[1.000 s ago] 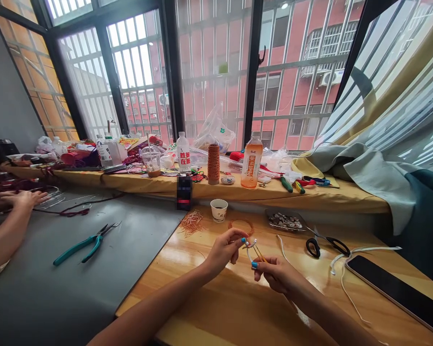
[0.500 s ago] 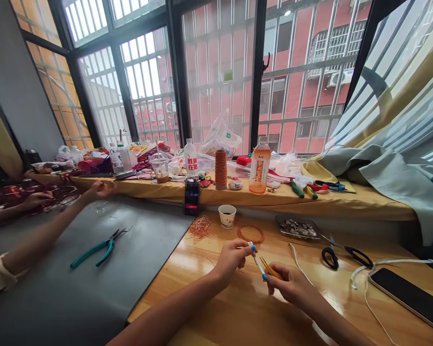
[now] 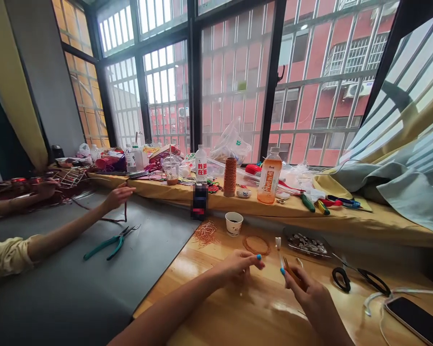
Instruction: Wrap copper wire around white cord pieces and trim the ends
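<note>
My right hand (image 3: 306, 283) is closed around a pair of golden tweezers (image 3: 290, 270), their tips pointing up and away. Between its thumb and finger it also pinches a white cord (image 3: 278, 243), whose thicker, looped-looking end stands up above the thumb. Just left of it, my left hand (image 3: 240, 266) hovers over the wooden table with its fingers apart and nothing visible in them. Behind the hands lie a coil of thin copper-coloured cord (image 3: 256, 245) and a pile of short cut threads (image 3: 205, 234).
A paper cup (image 3: 234, 224) of dark liquid stands behind the coil. To the right are a tray of small pieces (image 3: 307, 242), black-handled scissors (image 3: 341, 279) and a phone (image 3: 414, 317). Teal pliers (image 3: 106, 246) lie on the grey mat, where a co-worker's hand (image 3: 119, 197) holds dark cord.
My left hand has let go of the white cord, and my right hand has drawn it away to the right. The co-worker's arm has lifted a dark cord. The view has swung left.
</note>
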Motion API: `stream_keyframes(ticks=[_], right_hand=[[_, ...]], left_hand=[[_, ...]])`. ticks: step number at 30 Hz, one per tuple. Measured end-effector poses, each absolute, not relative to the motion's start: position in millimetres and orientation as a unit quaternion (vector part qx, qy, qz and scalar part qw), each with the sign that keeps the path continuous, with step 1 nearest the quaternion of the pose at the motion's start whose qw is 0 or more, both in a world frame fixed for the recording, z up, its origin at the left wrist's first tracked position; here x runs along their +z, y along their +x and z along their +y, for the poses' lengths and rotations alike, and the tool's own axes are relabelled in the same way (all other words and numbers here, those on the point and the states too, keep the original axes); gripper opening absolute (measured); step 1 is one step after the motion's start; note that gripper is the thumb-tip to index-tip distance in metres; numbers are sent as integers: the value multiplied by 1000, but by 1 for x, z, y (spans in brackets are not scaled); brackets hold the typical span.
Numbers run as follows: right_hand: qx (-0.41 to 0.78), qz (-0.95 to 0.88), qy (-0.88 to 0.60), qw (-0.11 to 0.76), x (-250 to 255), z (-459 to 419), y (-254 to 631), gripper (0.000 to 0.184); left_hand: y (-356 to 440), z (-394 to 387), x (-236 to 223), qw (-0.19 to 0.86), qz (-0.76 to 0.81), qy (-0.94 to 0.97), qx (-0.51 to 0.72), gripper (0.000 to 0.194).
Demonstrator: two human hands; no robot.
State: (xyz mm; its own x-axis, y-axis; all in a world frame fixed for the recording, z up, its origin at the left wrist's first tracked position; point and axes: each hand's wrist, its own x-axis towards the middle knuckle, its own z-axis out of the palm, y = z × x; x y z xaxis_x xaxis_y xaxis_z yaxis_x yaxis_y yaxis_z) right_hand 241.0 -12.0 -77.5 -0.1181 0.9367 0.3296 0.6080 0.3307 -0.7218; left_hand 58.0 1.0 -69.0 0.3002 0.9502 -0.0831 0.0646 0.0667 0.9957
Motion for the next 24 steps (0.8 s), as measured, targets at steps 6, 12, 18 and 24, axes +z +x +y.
stream_keyframes(ticks=[6, 12, 18, 24], right_hand=[[221, -801, -448, 330, -85, -18, 237, 25], [227, -816, -445, 290, -81, -24, 233, 20], [144, -835, -433, 308, -89, -17, 231, 19], [-89, -885, -295, 350, -105, 6, 246, 33]], left_hand=[[72, -5, -79, 649, 386, 530, 386, 33], [73, 1, -82, 666, 368, 543, 355, 27], [74, 2, -86, 635, 421, 513, 395, 22], [69, -1, -78, 624, 455, 482, 415, 17]])
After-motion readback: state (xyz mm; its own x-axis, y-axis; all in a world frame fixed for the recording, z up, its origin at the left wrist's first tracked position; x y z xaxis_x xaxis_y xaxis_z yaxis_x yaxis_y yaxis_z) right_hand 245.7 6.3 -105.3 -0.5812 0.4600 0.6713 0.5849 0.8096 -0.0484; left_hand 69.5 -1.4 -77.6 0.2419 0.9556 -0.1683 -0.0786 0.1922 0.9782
